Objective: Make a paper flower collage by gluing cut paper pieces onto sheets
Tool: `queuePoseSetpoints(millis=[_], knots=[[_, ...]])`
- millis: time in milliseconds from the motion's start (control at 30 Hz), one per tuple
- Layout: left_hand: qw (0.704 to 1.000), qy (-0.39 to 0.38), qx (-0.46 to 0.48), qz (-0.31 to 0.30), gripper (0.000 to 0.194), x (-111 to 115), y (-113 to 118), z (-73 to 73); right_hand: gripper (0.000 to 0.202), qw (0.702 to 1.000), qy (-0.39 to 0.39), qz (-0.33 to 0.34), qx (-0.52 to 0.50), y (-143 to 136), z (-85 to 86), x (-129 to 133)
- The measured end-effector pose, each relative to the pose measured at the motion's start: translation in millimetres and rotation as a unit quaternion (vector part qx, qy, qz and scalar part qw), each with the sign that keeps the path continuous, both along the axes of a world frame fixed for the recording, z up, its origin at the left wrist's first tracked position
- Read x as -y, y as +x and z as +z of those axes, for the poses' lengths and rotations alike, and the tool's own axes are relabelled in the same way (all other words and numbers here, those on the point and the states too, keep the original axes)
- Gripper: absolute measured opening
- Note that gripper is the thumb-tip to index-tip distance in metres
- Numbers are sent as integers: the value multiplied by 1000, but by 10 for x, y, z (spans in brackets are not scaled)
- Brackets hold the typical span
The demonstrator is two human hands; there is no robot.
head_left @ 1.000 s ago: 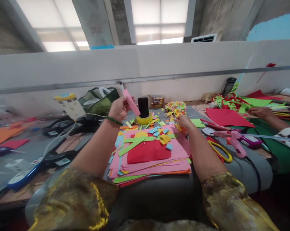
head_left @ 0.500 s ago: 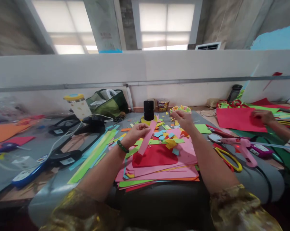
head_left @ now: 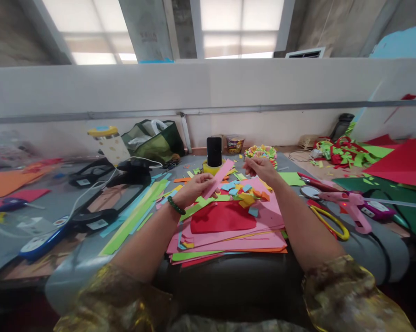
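My left hand is closed on a pink paper strip, which slants up and to the right out of the fingers. Across from it, my right hand is raised with thumb and fingers pinched together; whether a small piece is between them I cannot make out. Just behind that hand lies a round, many-coloured paper cluster. Below both hands, small cut paper pieces in yellow, blue and orange lie scattered on a red sheet and a stack of pink sheets.
A phone stands upright at the back. On the right are a pink glue gun and yellow-handled scissors. Green strips, a blue power strip, a tumbler and a green bag lie left.
My left hand has moved slightly right, and the strip is tilted more toward my right hand. On the right, another person's hand has left the view and the red sheet there has shifted right.
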State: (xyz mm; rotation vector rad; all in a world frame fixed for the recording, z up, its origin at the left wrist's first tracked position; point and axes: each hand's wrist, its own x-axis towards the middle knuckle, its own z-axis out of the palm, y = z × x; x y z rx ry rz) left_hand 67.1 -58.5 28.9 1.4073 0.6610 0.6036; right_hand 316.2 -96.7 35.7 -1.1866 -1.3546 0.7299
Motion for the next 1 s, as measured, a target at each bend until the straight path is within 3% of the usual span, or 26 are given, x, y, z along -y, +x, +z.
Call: queuePoseSetpoints(millis=[100, 167, 300, 367, 500, 633, 700, 1000], knots=[[987, -92, 108, 82, 11, 17, -1, 74, 65, 1000, 0, -5, -27, 80, 42, 22], [969, -142, 163, 115, 12, 57, 44, 124, 69, 999, -9, 15, -40, 64, 85, 79], [966, -181, 155, 98, 18, 146, 206, 189, 72, 993, -44, 99, -45, -65, 134, 173], [980, -150, 111, 70, 17, 158, 257, 200, 69, 993, -22, 100, -63, -92, 131, 166], [1000, -11, 7, -21, 17, 112, 216, 147, 58, 996, 37, -28, -76, -34, 107, 99], [991, 90, -62, -78, 37, 48, 88, 35, 52, 995, -64, 71, -7, -59, 66, 87], [986, 111, -80, -100, 40, 17, 27, 2, 46, 992, -75, 102, 19, -112, 40, 93], [986, 94, -116, -69, 45, -156, -171, 11, 35, 979, -134, 153, 28, -161, -40, 112]])
